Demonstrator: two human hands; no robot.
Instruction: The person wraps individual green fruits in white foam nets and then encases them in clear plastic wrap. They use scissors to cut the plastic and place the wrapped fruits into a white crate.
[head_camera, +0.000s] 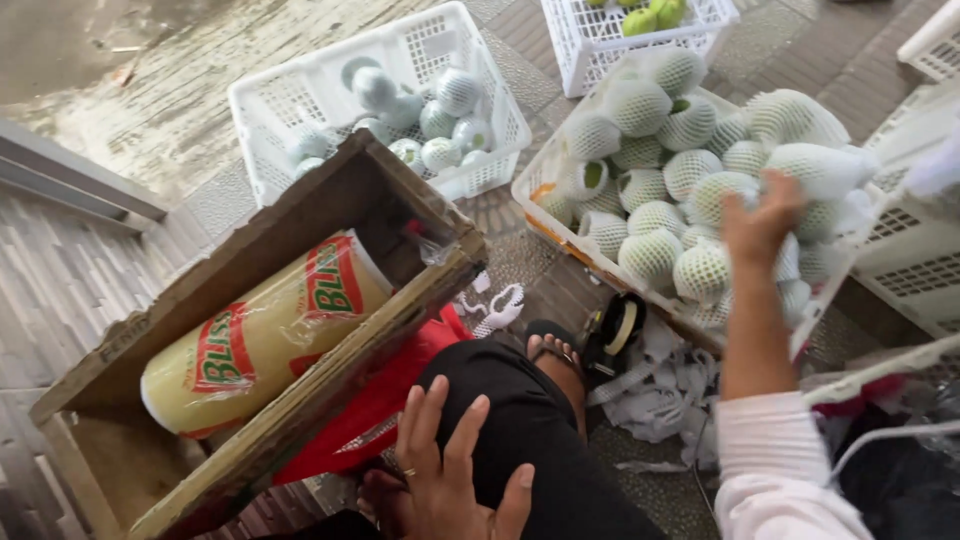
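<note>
While left hand (450, 475) rests flat, fingers spread, on black-trousered knee (520, 420) at bottom centre, right hand (762, 222) grasps net-wrapped fruit (815, 165) atop heaped white crate (560, 225), right of frame. Wooden box (270, 230) with yellow film roll (262, 335) lies left.

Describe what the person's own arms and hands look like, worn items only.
The right arm wears a white long sleeve pushed up, with a ribbed, gathered cuff, leaving the forearm and right hand bare. The left hand is bare too, with a thin ring on one finger. No gloves, watch or bracelets show. The left sleeve is out of view.
</note>
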